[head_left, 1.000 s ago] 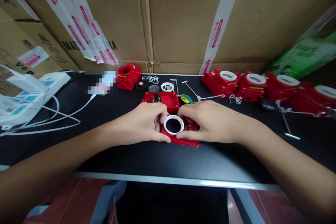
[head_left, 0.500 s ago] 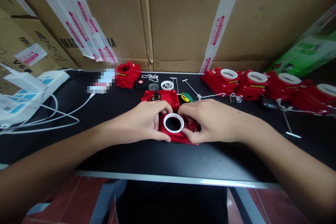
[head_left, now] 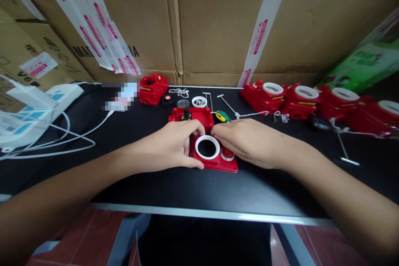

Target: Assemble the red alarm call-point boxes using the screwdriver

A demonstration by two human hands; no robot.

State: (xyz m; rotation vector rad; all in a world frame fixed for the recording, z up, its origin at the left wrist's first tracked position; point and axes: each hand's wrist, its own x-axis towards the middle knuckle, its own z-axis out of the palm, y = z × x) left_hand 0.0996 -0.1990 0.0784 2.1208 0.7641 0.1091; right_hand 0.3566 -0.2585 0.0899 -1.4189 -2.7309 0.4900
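A red plastic cover [head_left: 215, 165] with a round window lies on the black table in front of me. Around its window sits a white ring [head_left: 207, 157], and a small round red part [head_left: 227, 154] is to its right. My left hand [head_left: 173, 143] grips the cover's left side, thumb at the near edge and fingers behind the ring. At the ring's far right, the fingers of my right hand [head_left: 246, 141] are curled together; its thumb is hidden, and so is anything it pinches. Just behind is an open red housing [head_left: 199, 113] with a small circuit board [head_left: 186, 114] inside.
Behind lie a white ring with screws [head_left: 199, 102], a clear disc [head_left: 183, 103], a green-yellow screwdriver [head_left: 222, 116] and T-shaped metal rods [head_left: 226, 103]. Several red housings [head_left: 266, 99] line the right; another [head_left: 152, 90] stands back left. A power strip [head_left: 64, 99] with cables is left.
My right hand's thumb has left the ring's right side and its fingers have drawn together at the far edge. The small round red part now shows. My left hand keeps its grip.
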